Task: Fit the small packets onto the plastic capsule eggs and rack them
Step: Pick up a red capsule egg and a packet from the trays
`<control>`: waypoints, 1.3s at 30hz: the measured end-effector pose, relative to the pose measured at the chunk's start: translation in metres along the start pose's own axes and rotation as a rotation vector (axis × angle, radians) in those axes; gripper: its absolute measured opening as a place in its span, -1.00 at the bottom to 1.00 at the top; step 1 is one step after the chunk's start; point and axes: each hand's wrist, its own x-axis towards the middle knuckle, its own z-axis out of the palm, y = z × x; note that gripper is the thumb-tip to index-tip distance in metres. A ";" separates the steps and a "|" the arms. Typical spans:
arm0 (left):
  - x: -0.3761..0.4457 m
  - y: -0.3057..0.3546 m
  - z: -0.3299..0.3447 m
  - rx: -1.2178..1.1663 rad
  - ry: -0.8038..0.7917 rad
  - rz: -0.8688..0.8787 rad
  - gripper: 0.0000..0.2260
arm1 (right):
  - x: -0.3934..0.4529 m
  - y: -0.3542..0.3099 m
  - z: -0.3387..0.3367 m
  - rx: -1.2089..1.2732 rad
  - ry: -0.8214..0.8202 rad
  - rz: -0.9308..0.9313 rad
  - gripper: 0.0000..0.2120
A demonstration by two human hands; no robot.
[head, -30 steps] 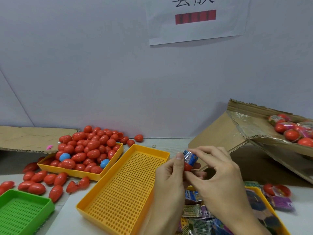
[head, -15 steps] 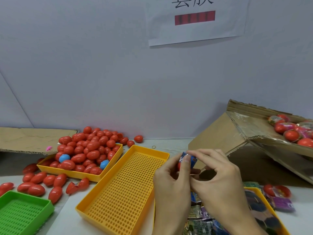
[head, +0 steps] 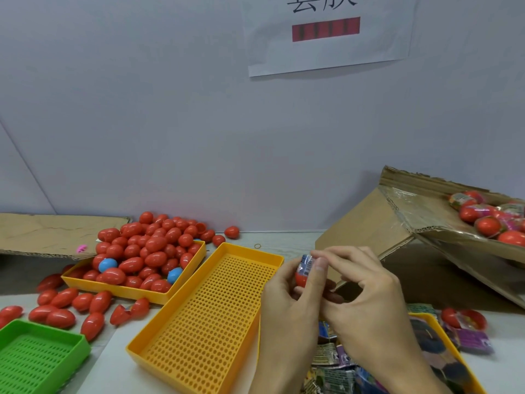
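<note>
I am holding a red plastic capsule egg (head: pixel 300 280) up in front of me with both hands, over the gap between the empty yellow perforated plastic tray (head: pixel 210 314) and the tilted brown cardboard box (head: pixel 369 223). My left hand (head: pixel 287 302) is gripping the egg from the left, its thumb lying up along the front, and my right hand (head: pixel 366 302) is pinching the small blue printed packet (head: pixel 306 264) that is sitting over the top of the egg, fingers curled in from the right. The egg's lower red part is showing between my fingers; how far the packet is wrapping round it I cannot tell. Below my wrists, a second yellow tray (head: pixel 443 334) is holding a heap of loose printed packets (head: pixel 335 362). To the left, a smaller yellow tray (head: pixel 136 292) is lying heaped with red eggs (head: pixel 153 245) and a couple of blue ones (head: pixel 107 265), more red eggs spilling onto the pale surface (head: pixel 287 240) around it. A green perforated tray (head: pixel 37 356) is sitting at the lower left corner. Wrapped eggs (head: pixel 488 217) are lying in the cardboard box on the right, and a white paper sign (head: pixel 326 35) is hanging on the wall behind.
</note>
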 end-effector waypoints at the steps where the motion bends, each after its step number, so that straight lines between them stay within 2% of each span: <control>1: 0.000 0.000 -0.001 0.038 -0.010 0.002 -0.71 | 0.000 -0.001 0.000 0.000 -0.019 -0.002 -0.52; 6: 0.001 0.001 -0.006 0.111 -0.088 -0.060 -0.67 | 0.001 0.000 -0.002 -0.017 -0.062 0.008 -0.46; 11: 0.003 0.002 -0.009 0.079 -0.152 -0.147 -0.58 | 0.001 0.002 -0.003 0.009 -0.081 0.041 -0.48; 15: 0.004 0.000 -0.010 0.039 -0.152 -0.141 -0.63 | 0.001 0.000 -0.003 0.013 -0.094 0.041 -0.46; 20: 0.005 0.002 -0.008 -0.181 -0.133 -0.246 -0.64 | 0.001 0.000 -0.003 0.040 -0.087 0.042 -0.48; 25: 0.003 0.007 0.003 -0.534 0.011 -0.468 -0.63 | 0.000 0.000 -0.001 0.291 -0.118 0.152 -0.48; 28: 0.003 0.010 0.005 -0.665 0.016 -0.545 -0.56 | 0.001 -0.003 -0.001 0.309 -0.148 0.150 -0.48; 34: -0.002 0.020 0.010 -0.809 0.056 -0.585 -0.64 | 0.002 -0.002 -0.002 0.320 -0.117 0.101 -0.46; 39: -0.004 0.018 0.012 -0.907 0.008 -0.583 -0.66 | 0.004 0.000 -0.002 0.316 -0.110 0.099 -0.47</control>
